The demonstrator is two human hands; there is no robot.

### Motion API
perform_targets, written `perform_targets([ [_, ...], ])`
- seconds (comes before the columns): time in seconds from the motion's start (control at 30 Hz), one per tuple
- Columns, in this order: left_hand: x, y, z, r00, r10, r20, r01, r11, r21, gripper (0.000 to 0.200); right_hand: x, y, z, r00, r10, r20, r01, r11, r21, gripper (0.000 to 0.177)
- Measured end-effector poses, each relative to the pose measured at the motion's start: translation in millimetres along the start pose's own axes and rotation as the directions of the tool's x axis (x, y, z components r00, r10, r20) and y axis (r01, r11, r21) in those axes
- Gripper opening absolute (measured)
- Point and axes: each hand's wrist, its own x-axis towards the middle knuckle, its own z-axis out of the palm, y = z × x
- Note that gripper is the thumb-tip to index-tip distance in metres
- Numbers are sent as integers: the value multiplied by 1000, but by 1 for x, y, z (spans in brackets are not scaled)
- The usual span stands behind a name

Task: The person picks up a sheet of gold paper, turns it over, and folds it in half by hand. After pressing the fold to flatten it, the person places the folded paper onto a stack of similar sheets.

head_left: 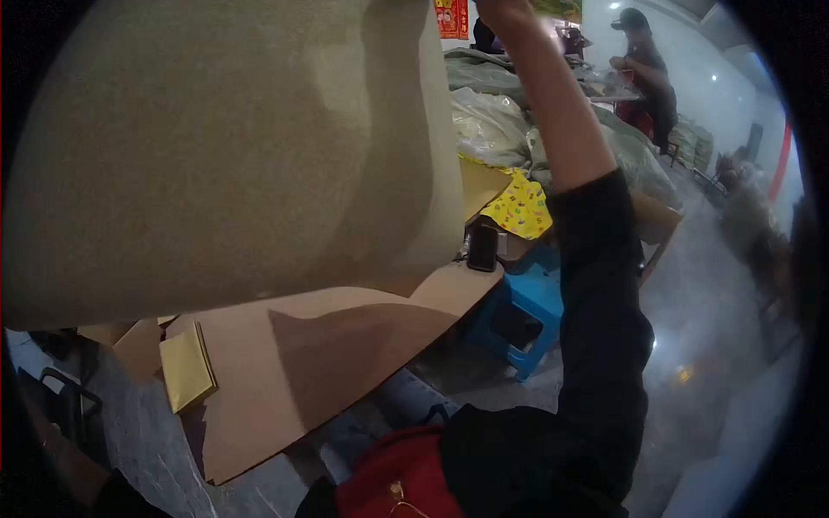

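Observation:
A large greyish-tan sheet [233,147], which looks like board or thick paper, stands raised in front of me and fills the upper left. My right arm reaches up past its right edge. Only the lower part of my right hand [505,10] shows at the top border, its fingers cut off, so its grip is hidden. My left hand [56,436] is a dark, blurred shape at the lower left rim, fingers not discernible. Below the sheet lies a brown cardboard surface [345,354] with a gold-coloured flat packet [187,369] on its left end and a black phone [482,249] at its right corner.
A blue plastic stool [527,315] stands right of the cardboard. Behind it are a yellow patterned sheet [521,205] and bulky plastic bags [488,125]. Another person [643,73] in a dark cap is at a table farther back. A black handle [73,388] shows at lower left.

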Motion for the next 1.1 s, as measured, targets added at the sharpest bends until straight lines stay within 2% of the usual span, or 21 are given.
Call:
perform_targets([
  [0.17, 22, -8, -10, 997, -79, -19, 80, 995, 54, 43, 23, -3, 58, 999, -3, 52, 4, 1000, -29, 25],
  [0.37, 47, -88, -21, 959, -284, -19, 284, 956, 70, 49, 6, 10, 135, 979, 42, 200, -29, 997, -71, 27],
  [0.47, 42, -161, -6, 890, -456, 5, 456, 890, 21, 52, -22, 17, 181, 947, 70, 312, -39, 994, -105, 28],
  [0.5, 39, -187, 4, 886, -463, 13, 463, 886, 21, 52, -34, 22, 197, 935, 82, 344, -41, 991, -124, 28],
  [0.63, 13, -293, -1, 708, -700, 93, 705, 693, -151, 45, -79, 42, 265, 878, 132, 459, -75, 987, -140, 30],
  [0.67, 5, -297, 16, 664, -743, 77, 747, 662, -61, 41, -88, 45, 286, 863, 141, 485, -87, 987, -132, 30],
  [0.73, -11, -316, 38, 643, -752, 143, 765, 638, -87, 43, -106, 57, 324, 828, 176, 533, -135, 984, -117, 31],
  [0.8, -22, -367, 49, 597, -776, 201, 802, 576, -160, 46, -130, 66, 363, 788, 223, 573, -206, 974, -96, 31],
  [0.83, -27, -381, 58, 612, -777, 149, 791, 602, -109, 45, -139, 73, 383, 765, 255, 591, -250, 964, -92, 31],
  [0.87, -29, -391, 67, 627, -773, 102, 779, 625, -54, 44, -151, 88, 401, 791, 188, 582, -195, 980, -52, 32],
  [0.9, -32, -398, 69, 591, -800, 105, 806, 589, -58, 43, -162, 95, 415, 815, 124, 566, -139, 990, -17, 32],
  [0.97, -33, -417, 84, 538, -838, 94, 843, 535, -58, 43, -164, 83, 407, 624, 314, 715, -408, 912, -45, 30],
  [1.0, -31, -432, 91, 555, -823, 116, 832, 550, -79, 43, -176, 106, 427, 621, 273, 735, -487, 869, 90, 26],
  [1.07, -33, -455, 95, 562, -815, 138, 827, 553, -99, 43, -192, 109, 443, 639, 285, 714, -550, 818, 166, 31],
  [1.1, -33, -461, 95, 570, -812, 125, 821, 565, -80, 44, -193, 105, 447, 557, 370, 743, -626, 775, 83, 26],
])
